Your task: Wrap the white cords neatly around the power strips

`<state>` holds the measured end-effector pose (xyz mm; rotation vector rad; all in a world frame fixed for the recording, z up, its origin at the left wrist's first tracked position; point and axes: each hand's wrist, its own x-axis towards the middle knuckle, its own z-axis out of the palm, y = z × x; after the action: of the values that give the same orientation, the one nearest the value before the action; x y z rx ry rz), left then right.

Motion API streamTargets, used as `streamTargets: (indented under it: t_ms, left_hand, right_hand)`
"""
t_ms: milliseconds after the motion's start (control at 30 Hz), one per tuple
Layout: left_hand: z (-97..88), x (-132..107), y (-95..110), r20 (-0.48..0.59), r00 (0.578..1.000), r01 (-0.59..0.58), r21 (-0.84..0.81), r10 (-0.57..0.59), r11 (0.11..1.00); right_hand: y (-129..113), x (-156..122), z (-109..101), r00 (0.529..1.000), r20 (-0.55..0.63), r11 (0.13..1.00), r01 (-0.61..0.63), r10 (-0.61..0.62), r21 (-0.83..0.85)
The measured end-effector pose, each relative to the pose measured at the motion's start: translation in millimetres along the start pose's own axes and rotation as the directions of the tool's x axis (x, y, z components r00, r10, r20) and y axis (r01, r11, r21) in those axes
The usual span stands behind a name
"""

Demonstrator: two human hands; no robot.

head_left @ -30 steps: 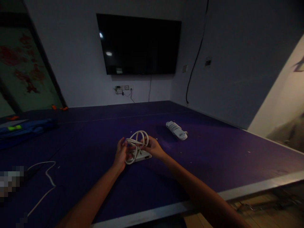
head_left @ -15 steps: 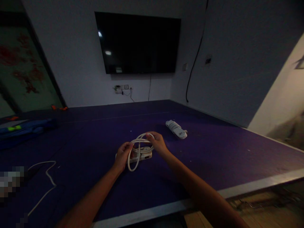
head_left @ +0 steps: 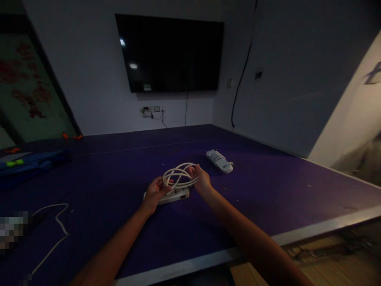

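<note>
A white power cord [head_left: 178, 173] hangs in loose loops between my two hands. My left hand [head_left: 156, 192] grips the left side of the loops with bent fingers. On the right side, my right hand [head_left: 201, 178] has its fingers closed around the cord. Right under the loops lies a white power strip [head_left: 174, 196] on the purple surface, its left end partly hidden by my left hand. Farther back and to the right rests a second white power strip [head_left: 220, 161], its own cord wound around its body.
The purple tabletop [head_left: 253, 202] has a pale front edge [head_left: 184, 270]. A thin white cable [head_left: 61, 220] runs along the left beside a pixelated object. Blue cloth [head_left: 35, 165] lies far left. A television [head_left: 172, 55] hangs on the wall, above sockets [head_left: 153, 111].
The cord loop that hung down in front of the power strip has been drawn up into the coil. My right hand has shifted slightly right.
</note>
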<state>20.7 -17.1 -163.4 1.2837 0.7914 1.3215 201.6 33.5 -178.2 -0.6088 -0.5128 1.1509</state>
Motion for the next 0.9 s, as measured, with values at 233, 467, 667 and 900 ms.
streamTargets:
  t_ms: [233,467,667,900]
  left_hand:
    - [0.0,-0.7,-6.2,-0.09,0.996,0.023,0.053,-0.019,0.998]
    - [-4.9,4.8,-14.0,-0.273,0.962,0.024,0.023,-0.017,0.999]
    - [-5.0,7.8,-13.0,-0.349,0.937,-0.023,-0.067,-0.002,0.997]
    - [-4.9,6.9,-9.1,-0.354,0.935,-0.013,-0.103,-0.025,0.995]
  right_hand:
    - [-0.8,9.0,-3.8,0.996,0.036,0.997,-0.081,0.082,-0.012]
    - [-25.4,0.0,5.4,0.949,0.008,0.948,-0.313,0.314,-0.063]
    - [-33.1,-7.7,12.7,0.981,0.003,0.968,-0.19,0.193,-0.166]
    - [-36.1,-22.3,23.0,0.97,0.098,0.917,0.242,-0.222,-0.316]
